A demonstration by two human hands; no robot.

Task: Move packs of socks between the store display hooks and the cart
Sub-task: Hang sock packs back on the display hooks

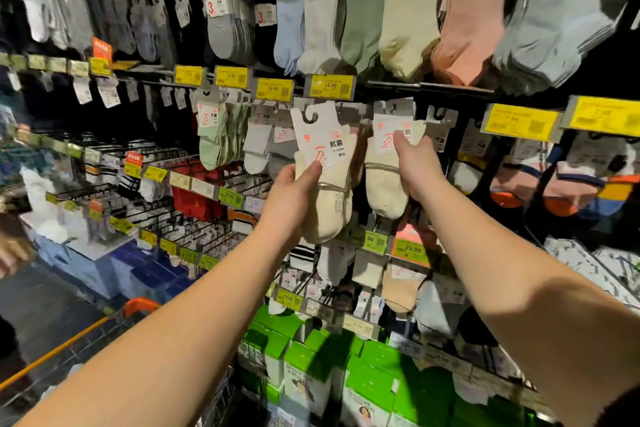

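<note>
My left hand [294, 194] grips a pack of cream socks [329, 191] with a white card header, held up in front of the middle row of display hooks. Its plastic hanger hook [309, 117] sits just below a yellow price tag [329, 86]; whether it is on a hook I cannot tell. My right hand [417, 166] holds a second cream sock pack [384, 177] that hangs beside the first, thumb on its card. The cart [86, 340], with an orange handle and wire sides, is at the lower left.
Rows of hanging sock packs fill the wall above, left and right, with yellow price tags [519, 121] along the rails. Green-and-white boxes [311, 357] are stacked below. Blue boxes [145, 274] lie on a low shelf at left. Another person's hand [10, 253] shows at the far left.
</note>
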